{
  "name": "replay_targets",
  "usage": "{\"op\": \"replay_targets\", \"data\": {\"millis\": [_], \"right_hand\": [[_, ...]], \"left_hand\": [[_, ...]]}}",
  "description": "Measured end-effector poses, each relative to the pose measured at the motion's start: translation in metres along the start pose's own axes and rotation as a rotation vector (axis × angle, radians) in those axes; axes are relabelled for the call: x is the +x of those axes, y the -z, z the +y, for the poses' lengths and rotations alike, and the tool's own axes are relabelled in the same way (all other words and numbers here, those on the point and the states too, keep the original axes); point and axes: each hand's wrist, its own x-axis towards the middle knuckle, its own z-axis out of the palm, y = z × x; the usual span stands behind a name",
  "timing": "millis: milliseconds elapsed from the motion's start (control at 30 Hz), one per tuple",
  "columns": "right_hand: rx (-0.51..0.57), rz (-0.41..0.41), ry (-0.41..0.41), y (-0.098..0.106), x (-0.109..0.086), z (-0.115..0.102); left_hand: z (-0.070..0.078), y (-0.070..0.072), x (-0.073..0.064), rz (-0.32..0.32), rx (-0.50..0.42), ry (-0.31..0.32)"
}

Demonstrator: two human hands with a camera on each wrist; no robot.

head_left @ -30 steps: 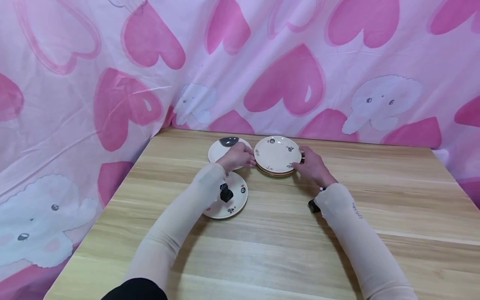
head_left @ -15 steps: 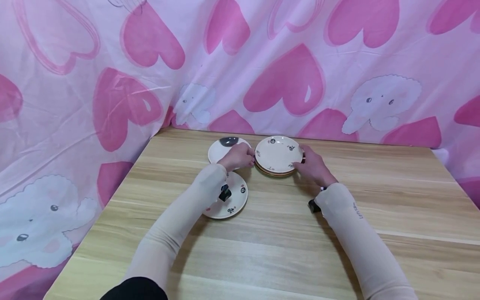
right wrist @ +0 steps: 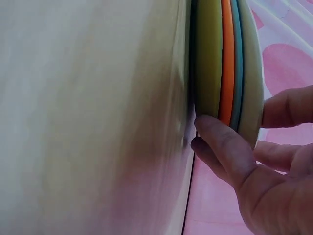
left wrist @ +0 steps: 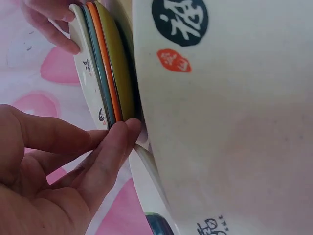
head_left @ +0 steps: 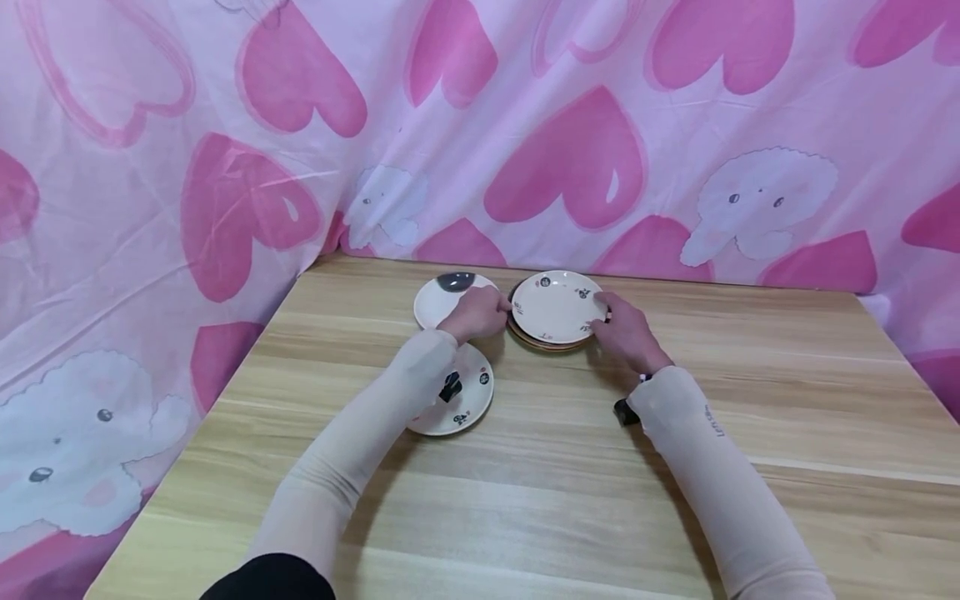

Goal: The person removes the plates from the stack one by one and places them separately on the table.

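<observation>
A stack of plates sits toward the back of the table. On top is a cream plate (head_left: 555,310) with small dark motifs; under it come a teal plate (right wrist: 237,63), an orange plate (right wrist: 228,63) and an olive plate (right wrist: 209,58). At the stack's left edge, my left hand (head_left: 476,315) pinches the rims between thumb and fingers. My right hand (head_left: 628,333) grips the stack's opposite side, with fingertips at the olive plate and other digits against the cream one. The top plate lies slightly right of those below.
A white plate with a dark patch (head_left: 433,307) lies left of the stack, partly behind my left hand. Nearer, another cream patterned plate (head_left: 476,400) rests under my left wrist. Pink heart-print cloth (head_left: 570,158) hangs behind and left of the wooden table (head_left: 570,500).
The top cream plate has slid slightly right over the plates beneath, showing more of their left rims. Both hands stay at the stack's sides.
</observation>
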Motion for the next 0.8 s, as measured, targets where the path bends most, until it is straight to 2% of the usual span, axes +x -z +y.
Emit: {"op": "replay_targets", "data": {"millis": [233,433,667,800], "right_hand": [[-0.005,0.003,0.009,0.007,-0.004,0.000],[0.065,0.022,0.035,0.014,-0.009,0.001],[0.240,-0.011,0.000,0.016,-0.010,0.000],[0.346,-0.032,0.004,0.017,-0.011,0.001]], "left_hand": [[0.002,0.000,0.000,-0.003,0.022,-0.009],[-0.001,0.001,-0.001,-0.021,-0.016,-0.021],[-0.002,0.003,0.000,-0.040,-0.033,-0.017],[-0.002,0.002,-0.001,-0.023,-0.028,-0.028]]}}
